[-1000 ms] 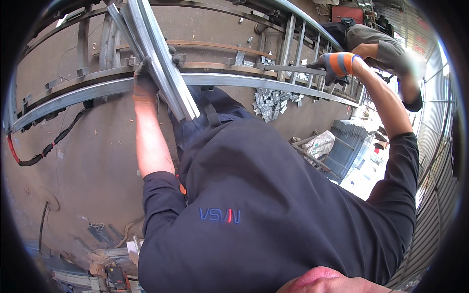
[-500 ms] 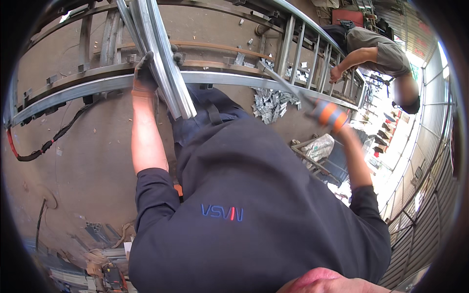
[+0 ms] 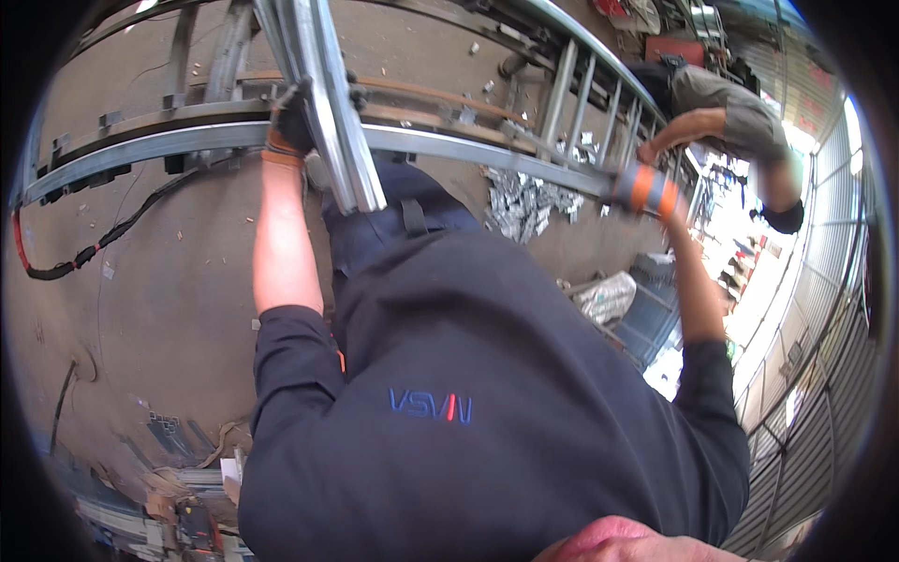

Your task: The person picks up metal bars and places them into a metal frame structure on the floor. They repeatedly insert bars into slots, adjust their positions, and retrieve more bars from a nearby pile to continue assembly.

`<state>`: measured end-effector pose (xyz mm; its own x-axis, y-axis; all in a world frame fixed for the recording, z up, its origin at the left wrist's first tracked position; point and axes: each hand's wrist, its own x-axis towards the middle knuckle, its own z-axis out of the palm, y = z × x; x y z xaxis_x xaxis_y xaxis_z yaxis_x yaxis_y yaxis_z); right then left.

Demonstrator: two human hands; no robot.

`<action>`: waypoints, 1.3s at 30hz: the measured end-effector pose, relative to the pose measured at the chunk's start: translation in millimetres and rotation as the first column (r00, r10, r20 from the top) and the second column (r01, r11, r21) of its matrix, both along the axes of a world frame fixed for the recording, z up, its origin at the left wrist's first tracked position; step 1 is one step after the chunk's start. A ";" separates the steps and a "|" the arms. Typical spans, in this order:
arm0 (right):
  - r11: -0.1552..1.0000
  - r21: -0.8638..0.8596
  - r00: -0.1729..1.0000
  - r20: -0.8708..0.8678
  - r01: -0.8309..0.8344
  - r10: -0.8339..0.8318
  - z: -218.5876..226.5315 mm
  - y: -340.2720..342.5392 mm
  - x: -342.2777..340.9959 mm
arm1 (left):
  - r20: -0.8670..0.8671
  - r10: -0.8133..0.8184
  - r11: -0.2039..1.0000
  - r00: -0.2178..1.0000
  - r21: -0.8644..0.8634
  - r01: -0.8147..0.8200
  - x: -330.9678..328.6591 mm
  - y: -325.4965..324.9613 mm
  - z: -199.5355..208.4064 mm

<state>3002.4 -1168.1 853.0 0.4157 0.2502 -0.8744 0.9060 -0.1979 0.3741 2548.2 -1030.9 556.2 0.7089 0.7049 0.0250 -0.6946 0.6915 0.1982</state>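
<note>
The left hand (image 3: 288,126), in a dark glove, is closed around a steel channel (image 3: 323,103) that crosses a long rail (image 3: 187,145). The right hand (image 3: 646,190), in an orange-banded glove, grips the far rail (image 3: 524,159) of the frame. Beyond it a co-worker (image 3: 730,122) bends over.

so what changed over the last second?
The right hand, in an orange-banded glove, pulled back from the far rungs, dipped, and now sits at the long rail. The left hand stayed clamped on the steel channel. The other person stays bent over.
</note>
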 end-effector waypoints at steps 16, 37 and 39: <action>0.852 0.109 0.795 -0.435 0.512 -0.422 -3.3 11.7 18.4 | -0.093 -0.018 0.999 0.996 0.025 0.021 1.6 -1.6 3.2; 0.600 0.169 0.595 -0.489 0.782 -0.638 -69.4 -26.5 -26.4 | -0.014 0.019 1.000 1.000 0.013 -0.018 -1.1 1.3 0.4; 0.509 -0.127 0.372 -0.538 0.851 -0.756 -56.9 27.3 21.7 | -0.041 -0.074 0.997 0.996 -0.031 0.073 -1.9 0.7 1.4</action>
<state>3024.1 -1140.8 796.1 0.0439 0.1720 -0.9841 0.3074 -0.9396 -0.1505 2546.2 -1030.1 557.6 0.7587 0.6509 -0.0259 -0.6332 0.7462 0.2053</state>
